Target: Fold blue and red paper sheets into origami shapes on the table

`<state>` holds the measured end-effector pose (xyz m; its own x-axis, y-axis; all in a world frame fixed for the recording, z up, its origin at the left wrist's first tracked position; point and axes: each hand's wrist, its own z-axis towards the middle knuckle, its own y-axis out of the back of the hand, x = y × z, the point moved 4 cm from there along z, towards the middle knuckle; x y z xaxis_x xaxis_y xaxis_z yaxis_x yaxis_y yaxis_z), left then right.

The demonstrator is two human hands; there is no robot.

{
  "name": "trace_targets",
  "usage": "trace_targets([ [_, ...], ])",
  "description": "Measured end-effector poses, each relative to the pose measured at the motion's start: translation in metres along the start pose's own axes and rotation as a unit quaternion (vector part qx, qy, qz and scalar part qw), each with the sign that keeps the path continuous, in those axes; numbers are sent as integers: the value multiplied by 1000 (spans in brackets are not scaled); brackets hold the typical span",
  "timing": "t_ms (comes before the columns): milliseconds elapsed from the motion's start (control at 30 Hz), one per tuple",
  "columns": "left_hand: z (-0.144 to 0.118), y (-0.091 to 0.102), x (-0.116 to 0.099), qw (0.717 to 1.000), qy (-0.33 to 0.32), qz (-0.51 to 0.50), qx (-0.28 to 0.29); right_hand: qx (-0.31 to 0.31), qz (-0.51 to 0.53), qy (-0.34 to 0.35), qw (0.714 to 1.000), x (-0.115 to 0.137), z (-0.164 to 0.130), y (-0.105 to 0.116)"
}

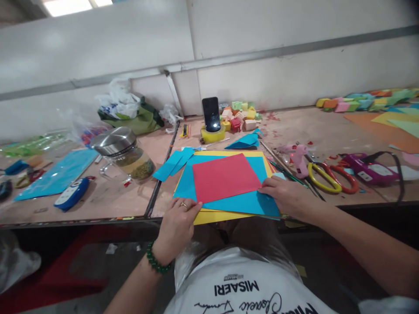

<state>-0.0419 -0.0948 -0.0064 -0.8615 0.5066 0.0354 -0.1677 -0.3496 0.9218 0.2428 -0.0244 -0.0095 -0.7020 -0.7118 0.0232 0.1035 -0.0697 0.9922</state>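
A red sheet of paper (pixel 225 176) lies slightly turned on top of a larger blue sheet (pixel 235 204), with yellow paper (pixel 222 217) under that. My left hand (pixel 178 222), with a ring and a green bead bracelet, has its thumb at the red sheet's near left corner and its fingers closed there. At the near right corner, my right hand (pixel 284 194) pinches the red sheet's edge between thumb and fingers. Narrow folded blue paper pieces (pixel 173 164) lie beyond my left hand. Another folded blue piece (pixel 244 141) sits behind the stack.
A glass jar mug (pixel 131 161) and a blue remote-like device (pixel 72 193) stand left. Right are a pink glue gun (pixel 297 159), scissors (pixel 324 183) and a purple device (pixel 369 169). A phone (pixel 211 114) on a yellow stand and small paper boxes (pixel 238 117) are behind.
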Motion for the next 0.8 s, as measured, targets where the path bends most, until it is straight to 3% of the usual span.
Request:
trace_targets([
  [100,17,6,14,998,16,-53,2,27,35,-36,998,-15,15,6],
  [200,52,2,35,996,34,-74,34,-26,61,-36,997,-27,43,17],
  [267,78,-9,50,993,41,-76,79,-44,85,-25,995,-34,66,19],
  [400,116,-38,69,984,49,-72,156,-7,116,-31,993,-46,100,4],
  [567,122,-56,75,982,59,-90,156,-21,166,-14,986,-50,106,-7],
  [800,119,-55,80,978,82,-173,87,-92,132,-44,986,-52,102,-8],
])
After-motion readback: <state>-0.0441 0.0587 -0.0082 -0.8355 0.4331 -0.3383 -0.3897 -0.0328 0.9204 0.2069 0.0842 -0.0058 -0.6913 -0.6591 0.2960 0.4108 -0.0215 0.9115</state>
